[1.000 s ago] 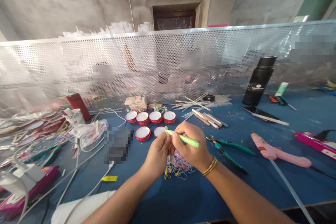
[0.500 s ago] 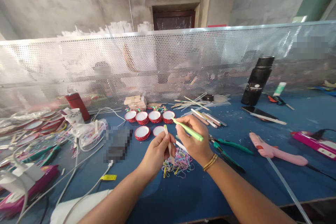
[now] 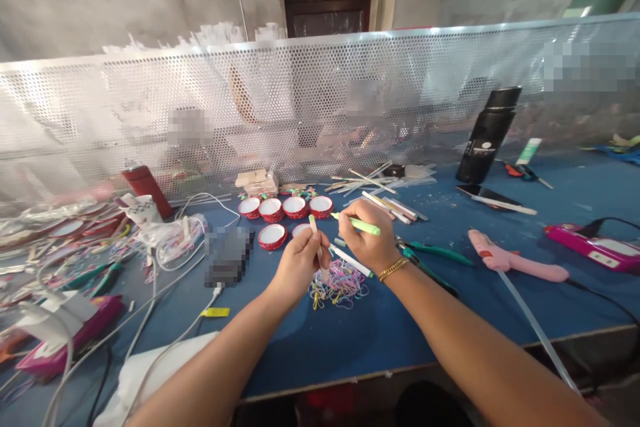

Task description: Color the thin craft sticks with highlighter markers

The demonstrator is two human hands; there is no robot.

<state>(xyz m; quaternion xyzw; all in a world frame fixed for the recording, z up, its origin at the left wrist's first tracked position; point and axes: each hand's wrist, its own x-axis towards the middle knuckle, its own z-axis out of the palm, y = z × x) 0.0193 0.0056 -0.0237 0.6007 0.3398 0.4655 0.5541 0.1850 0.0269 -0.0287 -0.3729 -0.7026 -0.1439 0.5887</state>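
1. Left hand (image 3: 299, 265): closed around a pale stick (image 3: 317, 243), long axis near upright, tip toward 12 o'clock.
2. Right hand (image 3: 367, 248): pinching a green marker (image 3: 356, 223), long axis level, tip toward 9 o'clock.
3. Marker tip: at 3 o'clock of the stick's top, near, not touching; right hand nearer.
4. Rubber bands (image 3: 339, 283): on the blue desk (image 3: 350, 340), at 6 o'clock below both hands.

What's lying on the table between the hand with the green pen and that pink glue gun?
In the head view, green-handled pliers lie on the blue table between the right hand and the pink glue gun.
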